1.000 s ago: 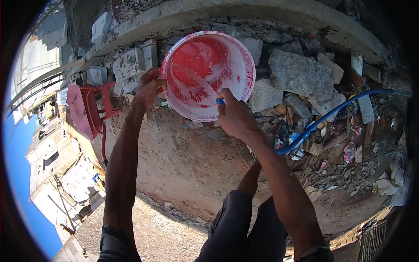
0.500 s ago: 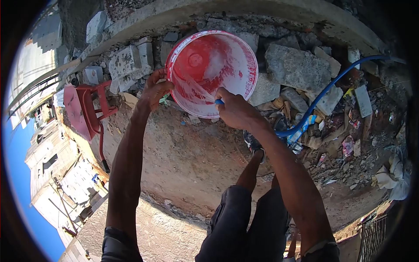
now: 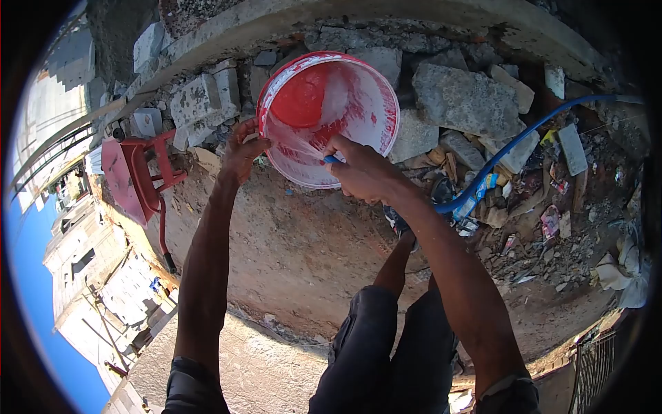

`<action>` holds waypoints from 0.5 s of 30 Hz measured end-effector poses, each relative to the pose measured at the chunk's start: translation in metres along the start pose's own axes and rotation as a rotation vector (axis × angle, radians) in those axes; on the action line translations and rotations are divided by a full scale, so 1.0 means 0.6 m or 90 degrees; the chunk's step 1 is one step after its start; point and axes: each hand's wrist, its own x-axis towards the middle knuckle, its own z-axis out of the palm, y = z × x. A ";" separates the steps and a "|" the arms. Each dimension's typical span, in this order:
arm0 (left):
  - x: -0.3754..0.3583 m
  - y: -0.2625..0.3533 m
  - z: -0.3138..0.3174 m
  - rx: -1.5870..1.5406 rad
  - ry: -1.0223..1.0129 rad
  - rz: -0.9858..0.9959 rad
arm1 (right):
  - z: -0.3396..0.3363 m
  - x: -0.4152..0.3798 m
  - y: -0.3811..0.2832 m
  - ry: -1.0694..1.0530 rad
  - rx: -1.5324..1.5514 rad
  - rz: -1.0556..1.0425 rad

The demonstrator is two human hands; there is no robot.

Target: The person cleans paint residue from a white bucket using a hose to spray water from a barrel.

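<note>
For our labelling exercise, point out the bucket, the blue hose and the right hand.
Bucket [image 3: 365, 114], head view: inner wall.
Blue hose [image 3: 514, 144], head view: middle stretch.
Right hand [image 3: 365, 170], head view: back of hand.

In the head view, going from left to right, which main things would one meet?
Red wheelbarrow, left hand, red bucket, large grey block, narrow pale slab, crumpled pale material. Omitted for overlap: right hand, blue hose.

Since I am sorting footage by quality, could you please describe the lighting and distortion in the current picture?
In the head view, the red bucket and blue hose lie in shade, the buildings glare nearly white, the concrete ledge looks bowed, and the corners are black.
</note>
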 end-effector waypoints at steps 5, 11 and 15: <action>0.005 -0.009 0.000 -0.006 0.019 0.004 | 0.002 0.039 0.033 0.095 -0.228 0.041; -0.002 -0.001 0.017 -0.028 0.018 0.007 | -0.032 0.039 0.042 0.201 -0.217 0.099; -0.008 0.002 0.033 -0.027 0.025 0.021 | -0.027 0.041 0.059 0.227 -0.245 0.101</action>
